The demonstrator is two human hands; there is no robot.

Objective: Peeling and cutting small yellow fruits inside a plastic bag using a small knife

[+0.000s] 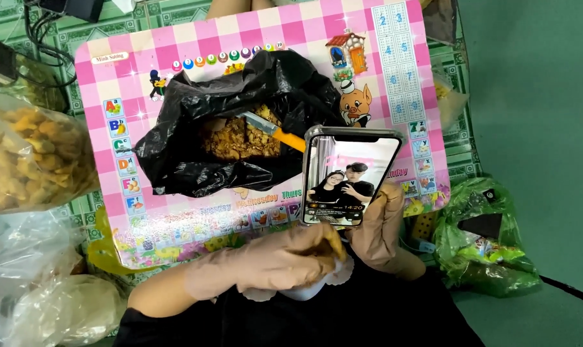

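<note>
While propped upright in the gloved right hand, a smartphone in a clear case, screen lit and facing the camera, showing a picture of two people. Long axis near vertical in the view, top edge tilted slightly away toward the black plastic bag, bottom edge seated in the palm. Right-hand fingers curled up behind and along the phone's right side, closed in a grip on it. Left hand, also gloved in tan, lying just below and left of the phone, fingers bent around a small yellowish piece over something white; touching or nearly touching the phone's lower edge, cannot tell which.

Beyond the phone, the black bag opened on a pink checked tray table, filled with brown, crumbly pieces, an orange-handled knife resting in it, handle pointing toward the phone's top left corner. Clear bags of yellow pieces at left, a green bag at right on the floor.
</note>
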